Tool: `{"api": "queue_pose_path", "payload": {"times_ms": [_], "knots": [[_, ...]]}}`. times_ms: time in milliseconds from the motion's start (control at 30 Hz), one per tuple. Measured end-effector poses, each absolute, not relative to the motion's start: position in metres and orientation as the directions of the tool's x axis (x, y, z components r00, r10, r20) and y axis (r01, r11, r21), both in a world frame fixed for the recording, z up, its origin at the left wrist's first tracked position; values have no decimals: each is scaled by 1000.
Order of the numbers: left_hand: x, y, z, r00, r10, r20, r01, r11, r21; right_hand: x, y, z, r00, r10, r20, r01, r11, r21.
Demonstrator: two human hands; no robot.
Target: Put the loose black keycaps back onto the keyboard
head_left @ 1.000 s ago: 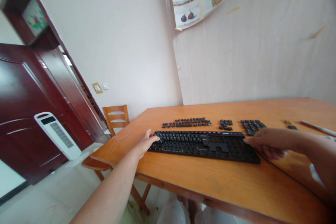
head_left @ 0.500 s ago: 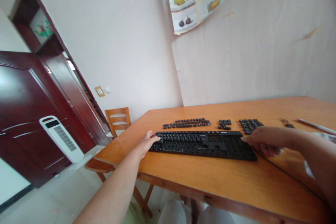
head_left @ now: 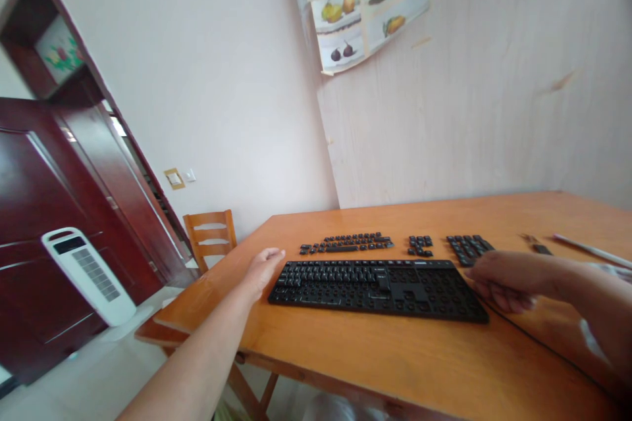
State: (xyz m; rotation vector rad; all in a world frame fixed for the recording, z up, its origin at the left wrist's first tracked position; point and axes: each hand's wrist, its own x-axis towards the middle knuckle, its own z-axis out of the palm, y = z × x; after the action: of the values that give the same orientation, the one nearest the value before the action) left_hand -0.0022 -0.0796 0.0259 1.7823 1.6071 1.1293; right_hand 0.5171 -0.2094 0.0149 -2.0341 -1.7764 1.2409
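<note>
At the far left, a white upright appliance is seen before a dark red door, which is cut off by the frame edge. A wooden chair is set behind the table.

The left hand is held half open just beside the keyboard's left end, fingers pointed away; nothing is seen in its grip. Contact with the keyboard cannot be confirmed.

The keyboard is laid flat near the middle of the table, slightly skewed. Its body is black. The upper rows at left are filled with keys; below them, bare sockets are exposed. One large key is seated at the right of the filled rows. Farther right, the sections are bare, divided by a smooth plate.

Behind it, loose keys are arranged in rows, a small cluster and a block. Legends are too small to be read.

The right hand is curled at the keyboard's right end, thumb and forefinger brought close; whether anything is pinched cannot be told. Part of the block is covered by it. A cable is partly hidden under the forearm.
</note>
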Motion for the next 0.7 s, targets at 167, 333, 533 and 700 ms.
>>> {"api": "queue_pose_path", "payload": {"times_ms": [167,333,533,700], "knots": [[22,-40,35,76,945,318,647,-290,706,520,-206,9,-47,861,-507,698,-335,-633],[51,6,34,206,929,307,737,-354,576,520,-206,8,-37,851,-524,699,-352,-623],[79,35,28,309,907,286,798,-411,441,521,-208,9,-68,859,-507,669,-338,-662],[90,44,26,352,897,269,818,-434,378,525,-207,5,-58,851,-523,646,-367,-669]]}}
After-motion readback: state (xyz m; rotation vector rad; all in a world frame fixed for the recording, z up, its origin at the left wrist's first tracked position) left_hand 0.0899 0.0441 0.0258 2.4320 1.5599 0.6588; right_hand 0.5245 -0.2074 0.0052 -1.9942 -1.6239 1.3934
